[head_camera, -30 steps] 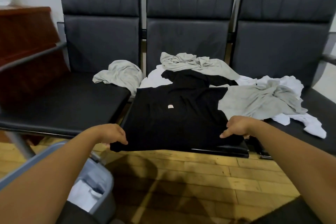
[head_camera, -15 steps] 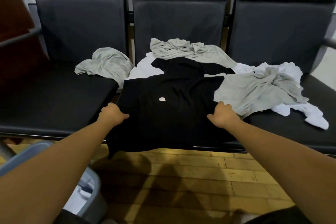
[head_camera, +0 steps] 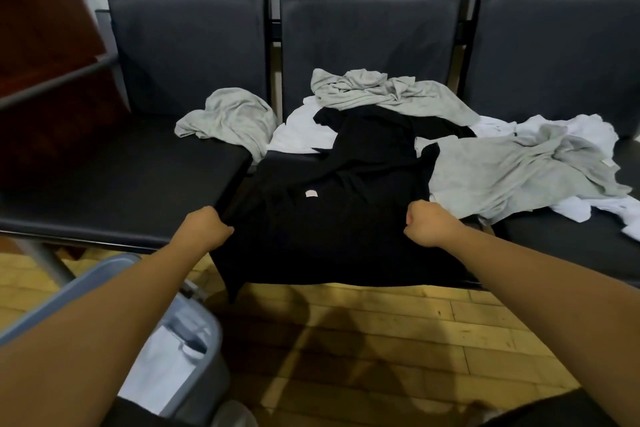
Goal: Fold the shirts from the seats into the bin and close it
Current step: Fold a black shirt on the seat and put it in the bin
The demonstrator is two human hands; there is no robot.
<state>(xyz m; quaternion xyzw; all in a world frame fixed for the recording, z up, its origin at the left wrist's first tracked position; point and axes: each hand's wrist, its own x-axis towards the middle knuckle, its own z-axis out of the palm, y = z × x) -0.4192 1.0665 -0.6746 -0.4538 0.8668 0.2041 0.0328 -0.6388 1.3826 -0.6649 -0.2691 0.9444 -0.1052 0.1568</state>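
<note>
Right now both hands are closed tight on the black shirt [head_camera: 329,225], which lies spread over the front of the middle seat [head_camera: 367,38]. Its lower hem hangs over the seat's edge toward the wooden floor [head_camera: 381,340]. The left hand [head_camera: 204,229] has its fingers curled round a fold at the shirt's left edge, and the right hand [head_camera: 429,224] is balled into a fist with cloth bunched in it at the right edge. Between the two grips, slightly beyond them, a small pale label [head_camera: 310,193] shows on the black fabric. Beyond the left grip a crumpled gray shirt [head_camera: 232,118] sits on the neighbouring seat. Beyond the right grip a larger gray shirt [head_camera: 502,177] lies over white shirts [head_camera: 588,128], touching the black one's far right corner. Another gray shirt [head_camera: 381,90] is heaped against the backrest. Below the left forearm stands the gray bin [head_camera: 207,329], open, with white cloth [head_camera: 156,367] inside it.
</note>
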